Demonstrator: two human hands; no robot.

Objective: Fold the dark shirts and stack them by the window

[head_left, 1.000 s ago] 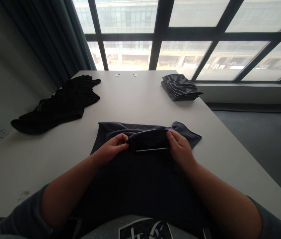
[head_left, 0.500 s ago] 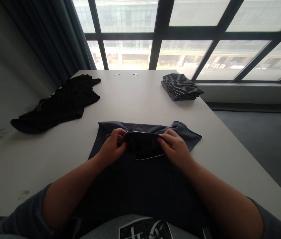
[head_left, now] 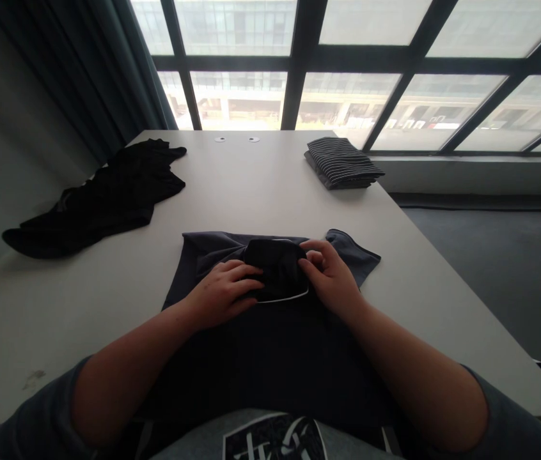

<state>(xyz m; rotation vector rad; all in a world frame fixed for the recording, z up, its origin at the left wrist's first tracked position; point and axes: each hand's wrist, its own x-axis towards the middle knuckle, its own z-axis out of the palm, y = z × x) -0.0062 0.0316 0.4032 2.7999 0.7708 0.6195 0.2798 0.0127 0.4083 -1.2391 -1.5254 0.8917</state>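
Presently | left hand (head_left: 222, 292): spread on white-edged black cloth (head_left: 279, 263) | right hand (head_left: 334, 278): pinching its edge

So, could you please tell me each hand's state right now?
Left hand: open, resting on the black white-edged cloth.
Right hand: closed, pinching that cloth's right edge.

Wide lane over white table (head_left: 246, 198), black clothing heap (head_left: 117, 185) left, striped stack (head_left: 344, 163) right, dark garment (head_left: 270, 345) nearest.
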